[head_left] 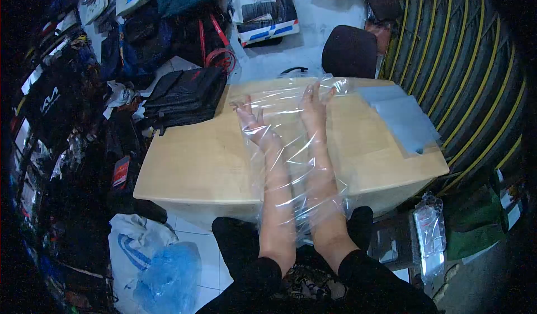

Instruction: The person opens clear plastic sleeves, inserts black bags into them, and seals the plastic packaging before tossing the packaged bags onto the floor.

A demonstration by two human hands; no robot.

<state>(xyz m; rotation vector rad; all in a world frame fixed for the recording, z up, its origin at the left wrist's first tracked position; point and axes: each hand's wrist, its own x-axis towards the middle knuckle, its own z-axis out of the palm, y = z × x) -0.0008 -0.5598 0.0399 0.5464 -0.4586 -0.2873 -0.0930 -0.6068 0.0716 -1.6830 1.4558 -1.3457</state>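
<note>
A large clear plastic bag or sheet (pixel 298 163) lies over both my forearms and hands, from the far edge of the table down past its near edge. Under the film, my left hand (pixel 254 123) is raised over the table with its fingers spread. My right hand (pixel 314 104) is beside it on the right, fingers stretched out and apart, near the film's far end. Neither hand grips anything. Both arms appear to be inside or beneath the film; which one I cannot tell.
Flat translucent bluish plastic sheets (pixel 400 118) rest at the right of the wooden table (pixel 190 163). A black bag (pixel 187 94) is at its left back corner. Ribbed black tubing with yellow stripes (pixel 464 62) stands at right. Blue and white bags (pixel 168 275) lie on the floor.
</note>
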